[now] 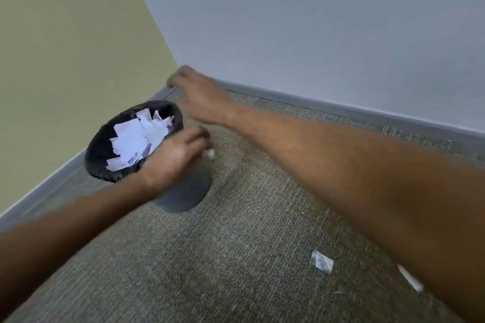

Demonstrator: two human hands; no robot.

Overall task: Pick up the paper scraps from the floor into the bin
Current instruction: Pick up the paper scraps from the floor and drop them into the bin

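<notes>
A grey bin [183, 191] with a black liner [97, 149] stands in the corner, holding several white paper scraps [133, 136]. My left hand [175, 155] hovers at the bin's right rim, its fingers pinched on a small white scrap [210, 153]. My right hand [199, 94] hangs just beyond the bin, fingers curled downward; no scrap shows in it. On the carpet at the lower right lies one small scrap [322, 262]. Another white scrap [410, 280] peeks out from under my right forearm.
A yellow-green wall [65, 47] runs on the left and a pale grey wall [315, 21] behind, both with grey skirting. Grey-green carpet [210, 257] covers the floor in front of the bin.
</notes>
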